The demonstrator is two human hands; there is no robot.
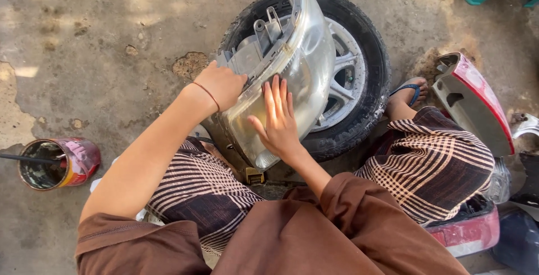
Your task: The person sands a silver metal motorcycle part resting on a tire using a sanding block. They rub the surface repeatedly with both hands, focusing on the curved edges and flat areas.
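A large car headlamp unit with a clear, hazy, curved plastic lens and grey ribbed housing leans on a black rubber tyre with a silver spoked rim on cracked concrete. The left hand grips the housing edge; the right hand lies flat, fingers spread, on the lens. A paint-stained tin sits well apart

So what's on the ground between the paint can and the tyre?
Bare cracked concrete between can and tyre, crossed by the left arm, in the head view.

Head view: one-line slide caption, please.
Left hand grips clear plastic headlight over black tyre; right hand lies flat on its lens.
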